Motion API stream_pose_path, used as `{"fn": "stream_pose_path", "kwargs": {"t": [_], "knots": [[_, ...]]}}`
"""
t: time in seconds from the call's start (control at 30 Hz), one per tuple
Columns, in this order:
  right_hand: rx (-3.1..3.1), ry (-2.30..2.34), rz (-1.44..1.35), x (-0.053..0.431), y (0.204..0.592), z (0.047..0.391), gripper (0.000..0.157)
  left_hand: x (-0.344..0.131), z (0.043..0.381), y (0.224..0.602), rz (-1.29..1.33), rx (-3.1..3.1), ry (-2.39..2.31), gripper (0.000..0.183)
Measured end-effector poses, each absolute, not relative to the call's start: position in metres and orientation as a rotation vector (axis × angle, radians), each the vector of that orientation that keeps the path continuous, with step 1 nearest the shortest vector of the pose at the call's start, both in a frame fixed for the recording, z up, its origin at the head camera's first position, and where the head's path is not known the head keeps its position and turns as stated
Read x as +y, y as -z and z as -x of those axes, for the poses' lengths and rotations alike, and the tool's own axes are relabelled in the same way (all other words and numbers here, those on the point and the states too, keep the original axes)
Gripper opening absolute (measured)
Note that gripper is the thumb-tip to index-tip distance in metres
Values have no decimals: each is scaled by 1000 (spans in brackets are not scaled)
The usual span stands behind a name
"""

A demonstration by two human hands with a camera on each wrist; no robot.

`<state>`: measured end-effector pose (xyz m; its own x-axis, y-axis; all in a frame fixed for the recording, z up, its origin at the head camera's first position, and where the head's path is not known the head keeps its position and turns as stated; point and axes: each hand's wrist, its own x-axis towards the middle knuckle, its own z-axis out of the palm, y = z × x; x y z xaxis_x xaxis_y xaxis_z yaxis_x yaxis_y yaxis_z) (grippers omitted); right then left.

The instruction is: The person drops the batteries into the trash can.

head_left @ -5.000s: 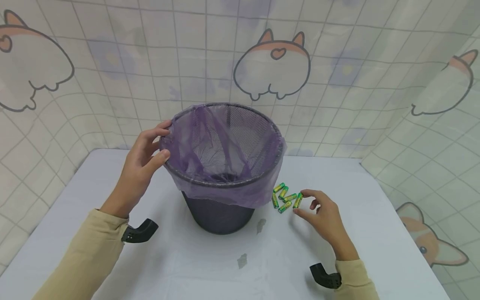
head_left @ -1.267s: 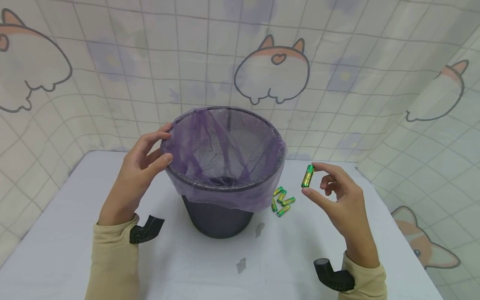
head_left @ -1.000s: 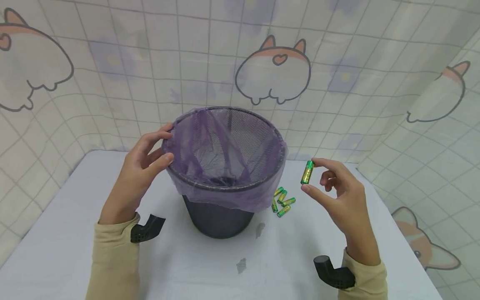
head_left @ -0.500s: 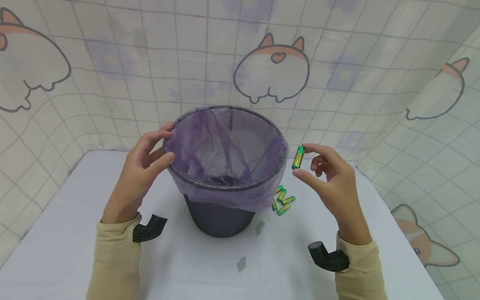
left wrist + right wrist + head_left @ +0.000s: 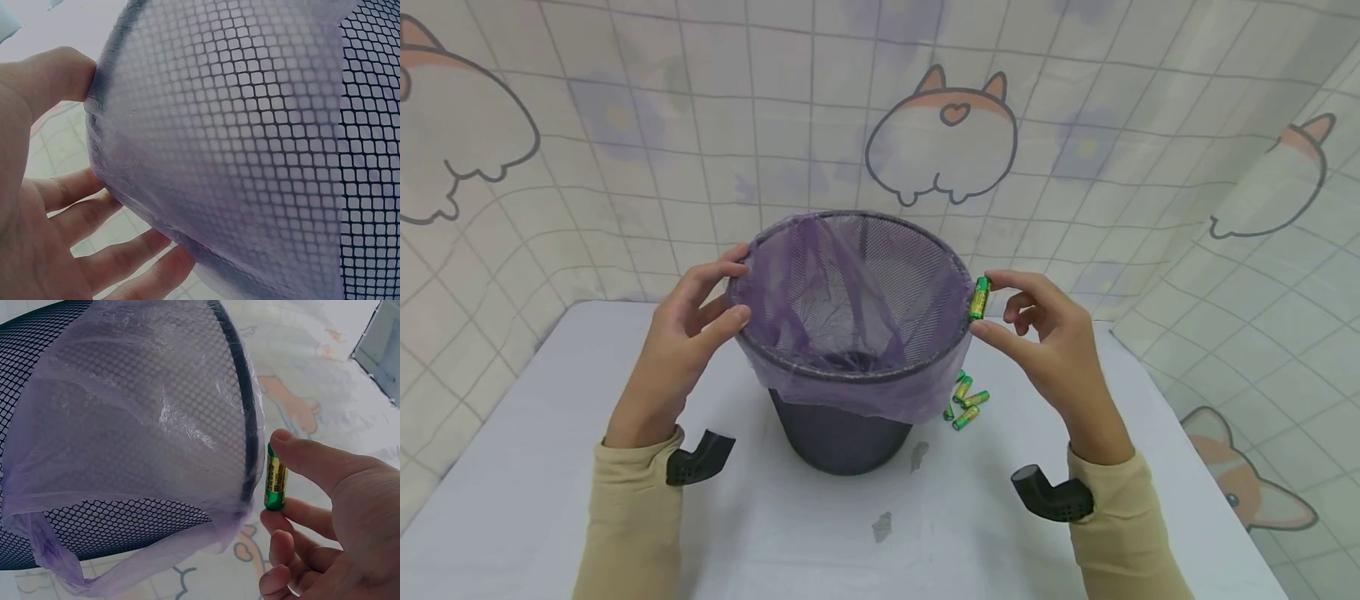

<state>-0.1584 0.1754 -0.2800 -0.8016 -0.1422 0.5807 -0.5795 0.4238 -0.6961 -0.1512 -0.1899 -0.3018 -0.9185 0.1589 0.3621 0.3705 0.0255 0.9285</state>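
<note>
Right hand [image 5: 1051, 346] pinches battery [image 5: 980, 298] just beside bin rim [image 5: 850, 377]; left hand [image 5: 676, 342], fingers spread, touches rim's opposite side

The battery [image 5: 275, 480] in my right grip [image 5: 1054, 342] wears a glossy, metallic-looking wrapper; the 5 loose batteries [image 5: 966, 417] look similarly finished. My left grip [image 5: 676, 342] touches a liner [image 5: 865, 397] of thin, see-through plastic, crinkled and glinting, over a bin [image 5: 375, 181] of open mesh, metal or plastic I can't tell. My sleeves [image 5: 632, 517] are matt, creased cloth, the 2 wrist mounts [image 5: 1054, 497] smooth plastic, the bench [image 5: 775, 542] smooth and matt.
</note>
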Motion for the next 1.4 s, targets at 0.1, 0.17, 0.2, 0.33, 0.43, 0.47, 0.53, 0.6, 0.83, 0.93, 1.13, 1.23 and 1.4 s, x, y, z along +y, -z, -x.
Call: {"fn": "stream_pose_path", "kwargs": {"t": [0.1,0.17,0.2,0.33,0.43,0.47,0.53,0.6,0.83,0.93,1.13,1.23,1.4], "knots": [[-2253,-1347,-620,175,278,161,48,-189,151,302,559,-2127,2011,40],[-2254,-1346,-629,174,277,163,48,-189,151,302,556,-2129,2005,41],[-2254,-1343,-634,174,276,164,48,-189,151,302,554,-2129,2007,41],[-2254,-1343,-664,172,271,166,48,-189,151,302,544,-2126,2010,41],[-2269,-1323,-673,170,268,168,47,-189,151,302,541,-2121,2017,41],[-2273,-1319,-676,169,268,169,47,-189,151,302,540,-2121,2017,41],[-2282,-1301,-681,167,267,170,47,-189,151,302,539,-2116,2026,41],[-2285,-1292,-687,166,266,172,47,-189,151,302,539,-2114,2033,41],[-2286,-1260,-743,160,259,176,49,-188,151,303,536,-2122,2028,42],[-2289,-1254,-761,156,256,178,48,-188,151,302,538,-2124,2029,42],[-2290,-1238,-796,148,250,180,49,-188,151,302,538,-2140,2017,43],[-2294,-1243,-810,144,248,181,49,-188,151,302,533,-2154,1997,43],[-2296,-1281,-838,140,247,181,49,-188,152,304,519,-2184,1954,44]]}}
